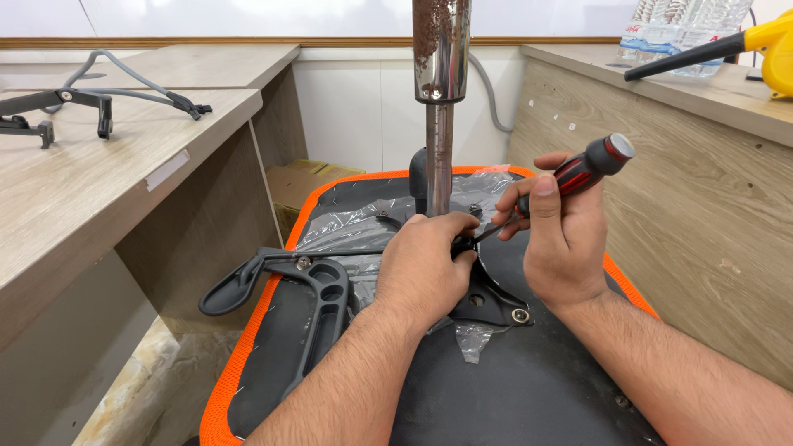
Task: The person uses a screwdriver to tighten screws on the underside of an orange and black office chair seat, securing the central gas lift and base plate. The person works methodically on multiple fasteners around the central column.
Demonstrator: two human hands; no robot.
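Chair seat point(529, 388), upturned, near centre: black underside, orange mesh edging, crumpled clear plastic. Black lever arm point(318, 289) at left. Left hand point(425, 264) pressed closed on black metal bracket point(487, 301) beside rusted chrome column point(440, 99). Red-black screwdriver point(578, 173) gripped by right hand point(562, 239), fingers wrapped round its handle.

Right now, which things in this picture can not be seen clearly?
Head view only:
- Screwdriver tip: hidden behind the left hand.
- The fastener it works on: covered by the same hand.
- Metal column: its top is cut off by the upper edge.
- Yellow blower: cut off by the right edge.
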